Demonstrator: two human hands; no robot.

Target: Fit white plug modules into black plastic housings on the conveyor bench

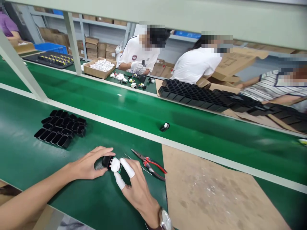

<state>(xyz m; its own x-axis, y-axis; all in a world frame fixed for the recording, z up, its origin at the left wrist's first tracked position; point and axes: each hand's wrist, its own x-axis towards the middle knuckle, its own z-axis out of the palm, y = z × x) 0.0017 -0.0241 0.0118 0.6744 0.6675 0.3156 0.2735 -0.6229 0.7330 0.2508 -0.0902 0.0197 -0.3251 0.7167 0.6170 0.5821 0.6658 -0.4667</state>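
Note:
Between thumb and fingers, my left hand [92, 164] grips a small black plastic housing [106, 162]. White finger cots cover the thumb and index finger of my right hand [134, 179], which pinches a white rounded part with a bit of green board [115, 164]. The white part sits at the housing's open end; how deep it goes in I cannot tell. Just right of my hands lie red-handled long-nose pliers [146, 160] and a thin metal rod [146, 171]. Several black housings [57, 129] stand grouped to the left, open ends up.
A cardboard sheet [216, 191] covers the bench at right. Beyond a pale rail [115, 126], a black housing with a white part [165, 127] lies on the green belt [134, 110]. Across it, co-workers sit near a box of white parts [96, 72] and stacked black housings [192, 95].

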